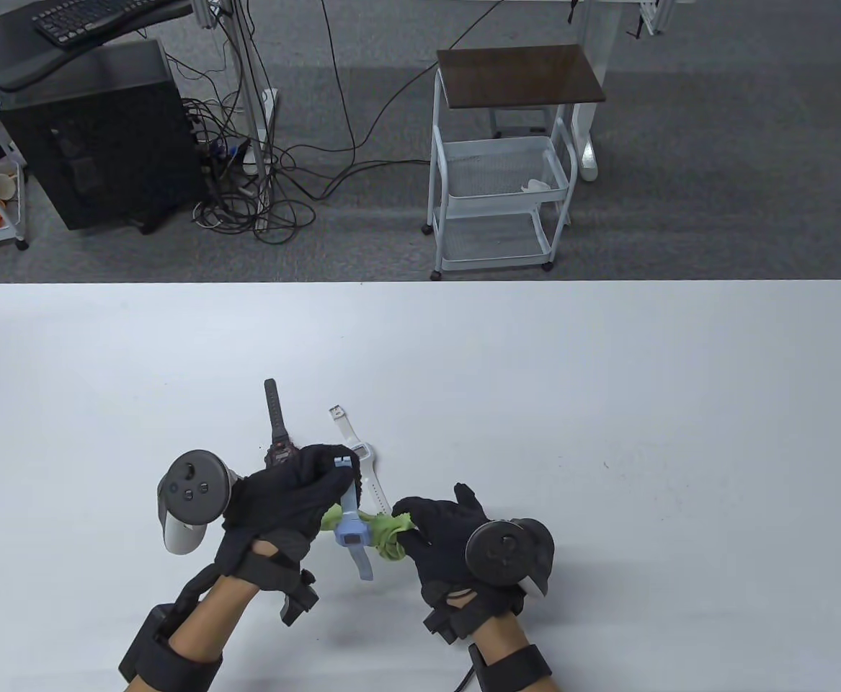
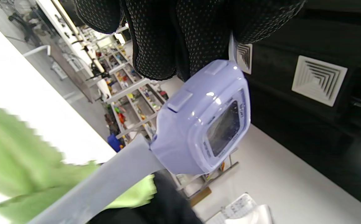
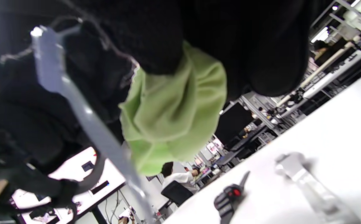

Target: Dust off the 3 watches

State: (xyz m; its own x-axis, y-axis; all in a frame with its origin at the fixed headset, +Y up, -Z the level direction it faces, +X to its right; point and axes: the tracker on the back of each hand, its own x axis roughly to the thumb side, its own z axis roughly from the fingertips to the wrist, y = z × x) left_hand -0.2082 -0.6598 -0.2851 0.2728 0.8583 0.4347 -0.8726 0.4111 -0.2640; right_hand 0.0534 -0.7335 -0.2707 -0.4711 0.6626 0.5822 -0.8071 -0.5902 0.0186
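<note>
My left hand [image 1: 297, 490] grips the upper strap of a pale blue watch [image 1: 353, 532] and holds it above the table. Seen from the left wrist, the blue watch [image 2: 203, 124] hangs below my gloved fingers [image 2: 168, 37], face outward. My right hand [image 1: 438, 530] pinches a bunched green cloth [image 1: 389, 537] against the watch case and strap. The right wrist view has the green cloth [image 3: 171, 115] beside the blue strap [image 3: 84, 112]. A black watch [image 1: 277, 425] and a white watch [image 1: 359, 454] lie flat on the table behind my hands.
The white table [image 1: 607, 404] stretches wide to the right. Beyond its far edge stand a white wire cart [image 1: 499, 187] with a brown top, a black computer tower [image 1: 96, 137] and floor cables.
</note>
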